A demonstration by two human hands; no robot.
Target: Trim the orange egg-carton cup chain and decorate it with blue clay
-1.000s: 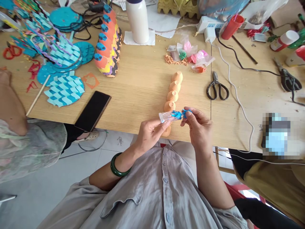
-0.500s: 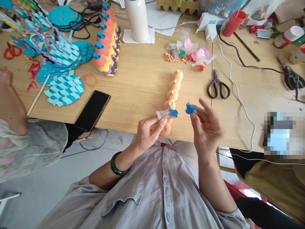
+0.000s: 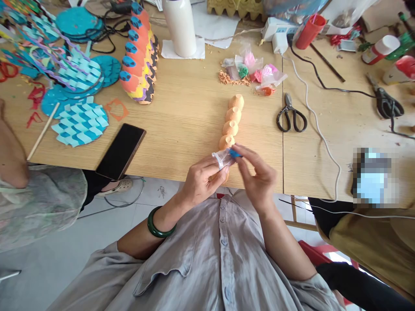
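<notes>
My left hand [image 3: 201, 178] is closed around a small clear plastic bag [image 3: 221, 159], pinched between thumb and fingers. At the bag's right end, my right hand [image 3: 259, 180] pinches a bright blue clay-like lump [image 3: 234, 153]. Part of the lump is covered by the fingers. How much blue stuff is inside the bag I cannot tell. Just beyond both hands, a row of orange egg-carton cups [image 3: 231, 128] lies on the wooden table [image 3: 181, 129], its near end partly hidden behind my hands.
Black-handled scissors [image 3: 292, 115] and a white cable [image 3: 319, 129] lie to the right. Small bags of coloured clay [image 3: 256, 71] sit beyond the cups. On the left are a phone [image 3: 121, 151], a painted egg-carton piece [image 3: 140, 56] and a blue woven disc [image 3: 82, 123]. People sit on both sides.
My right hand has moved left, bringing its blue lump from apart to the end of the bag. My left hand still holds the bag. The view has shifted slightly.
</notes>
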